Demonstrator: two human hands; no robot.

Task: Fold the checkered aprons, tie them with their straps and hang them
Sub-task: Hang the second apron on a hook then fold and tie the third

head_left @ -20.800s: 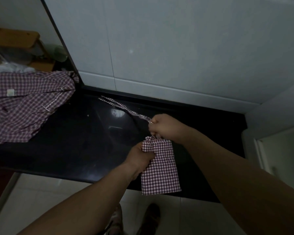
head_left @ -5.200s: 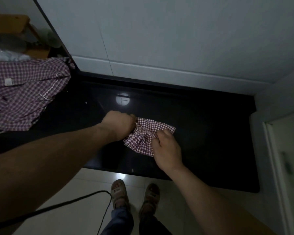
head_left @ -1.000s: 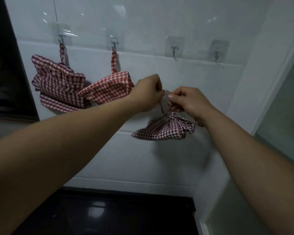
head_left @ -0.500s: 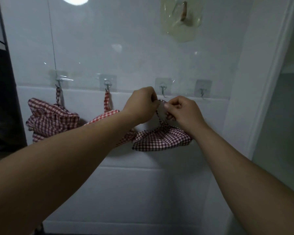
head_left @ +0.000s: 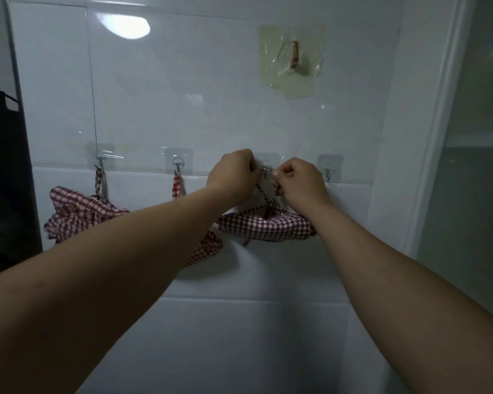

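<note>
A folded, tied checkered apron (head_left: 268, 227) hangs below my two hands at the white tiled wall. My left hand (head_left: 234, 174) and my right hand (head_left: 302, 180) each pinch its thin strap (head_left: 264, 194) right at the third wall hook (head_left: 266, 167). Two more tied checkered aprons hang to the left: one (head_left: 77, 211) from the first hook (head_left: 100, 160), one (head_left: 207, 248) from the second hook (head_left: 177, 163), partly hidden behind my left forearm.
A fourth adhesive hook (head_left: 329, 170) is bare to the right of my hands. A larger yellowed hook patch (head_left: 292, 64) sits higher on the wall. A white door frame (head_left: 427, 137) borders the right; a dark object (head_left: 3, 180) stands at the left edge.
Both hands have lifted the apron's strap up to the third hook, and the bundle has risen with them. My view has tilted further up the wall.
</note>
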